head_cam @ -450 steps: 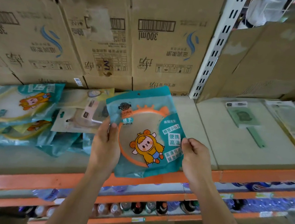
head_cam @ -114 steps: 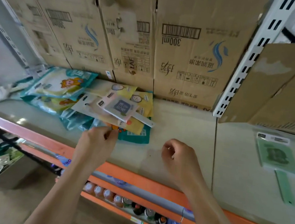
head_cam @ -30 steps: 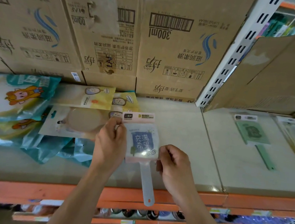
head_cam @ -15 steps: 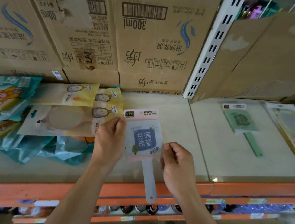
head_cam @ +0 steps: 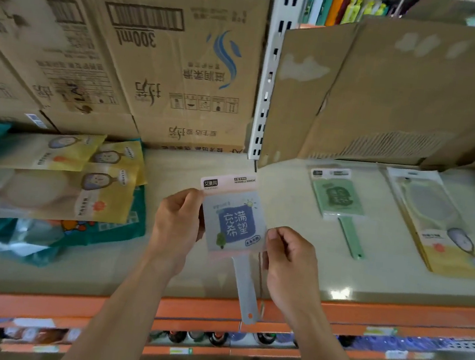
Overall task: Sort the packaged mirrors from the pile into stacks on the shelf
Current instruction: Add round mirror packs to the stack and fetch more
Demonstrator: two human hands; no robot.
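Note:
I hold a packaged handheld mirror [head_cam: 232, 223] with a pink header, blue square print and pale handle above the shelf [head_cam: 279, 270], near its front edge. My left hand [head_cam: 176, 226] grips its left edge; my right hand [head_cam: 288, 259] pinches its lower right corner. The pile [head_cam: 60, 189] of yellow and teal mirror packs lies at the left. A green handheld mirror pack [head_cam: 338, 203] lies flat to the right. A yellow round mirror pack [head_cam: 443, 230] lies further right.
Cardboard boxes [head_cam: 161, 61] stand behind the pile at the back, and a loose cardboard sheet [head_cam: 403, 95] leans behind the right section. A white slotted upright [head_cam: 272, 74] divides them. The orange shelf rail [head_cam: 203, 309] runs below, with bottles under it.
The view has shifted right along the shelf, and the mirror in both hands has moved right with it, closer to the green pack. Both grips are unchanged.

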